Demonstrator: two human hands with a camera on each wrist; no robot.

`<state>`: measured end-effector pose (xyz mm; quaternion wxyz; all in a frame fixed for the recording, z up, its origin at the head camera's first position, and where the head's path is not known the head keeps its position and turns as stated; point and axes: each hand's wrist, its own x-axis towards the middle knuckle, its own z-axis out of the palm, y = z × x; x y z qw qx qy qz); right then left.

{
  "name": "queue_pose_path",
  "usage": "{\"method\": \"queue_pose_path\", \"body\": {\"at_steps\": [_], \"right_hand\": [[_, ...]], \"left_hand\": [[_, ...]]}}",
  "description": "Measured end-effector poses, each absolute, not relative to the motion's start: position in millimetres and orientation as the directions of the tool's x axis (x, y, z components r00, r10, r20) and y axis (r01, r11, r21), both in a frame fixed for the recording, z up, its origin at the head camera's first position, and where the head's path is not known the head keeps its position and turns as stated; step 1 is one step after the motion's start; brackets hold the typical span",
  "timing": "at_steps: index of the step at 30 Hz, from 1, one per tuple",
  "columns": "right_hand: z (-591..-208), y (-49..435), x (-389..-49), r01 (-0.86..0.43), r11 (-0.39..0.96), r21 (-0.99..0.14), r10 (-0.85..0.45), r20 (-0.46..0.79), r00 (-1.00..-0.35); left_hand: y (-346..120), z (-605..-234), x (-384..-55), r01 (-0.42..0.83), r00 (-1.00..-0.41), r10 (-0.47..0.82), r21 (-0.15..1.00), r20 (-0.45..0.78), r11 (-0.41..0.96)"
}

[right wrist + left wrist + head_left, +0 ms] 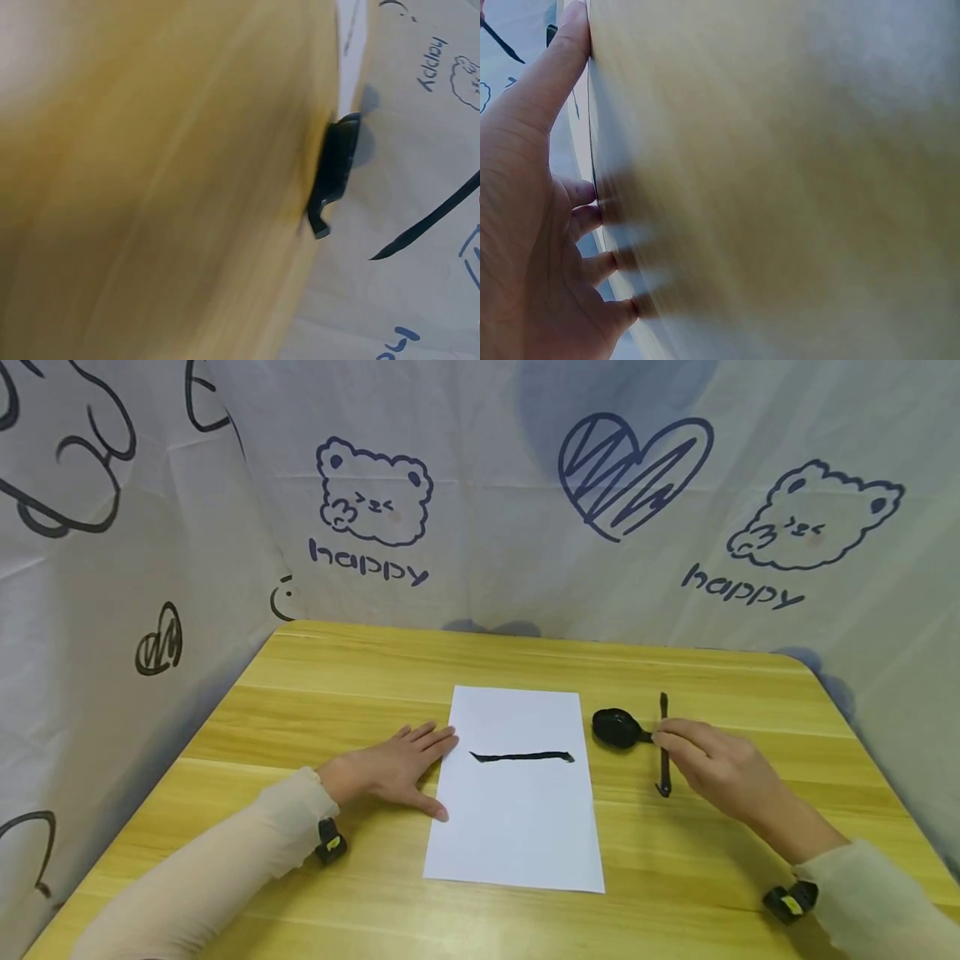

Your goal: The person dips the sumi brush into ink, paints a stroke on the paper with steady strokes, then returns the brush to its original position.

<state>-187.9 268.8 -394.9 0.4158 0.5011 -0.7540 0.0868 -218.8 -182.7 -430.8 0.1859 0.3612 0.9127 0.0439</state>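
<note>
My left hand (401, 768) lies flat with fingers spread, its fingertips and thumb on the left edge of a white sheet of paper (517, 835). One black horizontal brush stroke (522, 757) crosses the upper half of the sheet. To the right of the paper, my right hand (716, 764) pinches a slim black writing brush (664, 768) between thumb and fingers. A black spoon-shaped ink dish (617, 728) lies just left of the brush, its short handle towards my fingers. In the right wrist view the tapered brush (424, 221) shows apart from the dish (335, 161).
The yellow wood-grain table (360, 664) reaches back to a white cloth (495, 527) printed with bears, hearts and "happy". More cloth hangs at the left. A small black device (330, 842) is worn on the left wrist, another device (791, 902) on the right.
</note>
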Motion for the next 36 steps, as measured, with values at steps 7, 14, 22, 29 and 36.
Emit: {"method": "queue_pose_path", "body": {"at_steps": [7,14,22,29,36], "right_hand": [[-407.3,278.0,-186.4,-0.855,0.403,0.326,-0.744,0.661,-0.099],[-417.1,283.3,-185.3,-0.872,0.33,0.362,-0.786,0.617,-0.041],[-424.7,287.0,-184.9,-0.876,0.275,0.396,-0.824,0.566,-0.003],[-429.9,291.3,-187.7,-0.889,0.232,0.394,-0.847,0.531,0.014],[-437.6,298.4,-189.3,-0.893,0.16,0.421,-0.901,0.432,0.042]], "left_hand": [[-181.9,-429.6,-218.5,0.641,-0.671,0.673,0.212,-0.312,0.737],[-181.4,-427.5,-217.2,0.635,-0.669,0.669,0.218,-0.325,0.741],[-181.5,-426.9,-218.3,0.638,-0.667,0.671,0.217,-0.323,0.739],[-182.4,-425.6,-219.1,0.634,-0.664,0.668,0.223,-0.336,0.741],[-182.1,-425.9,-219.5,0.639,-0.663,0.669,0.211,-0.337,0.74]]}}
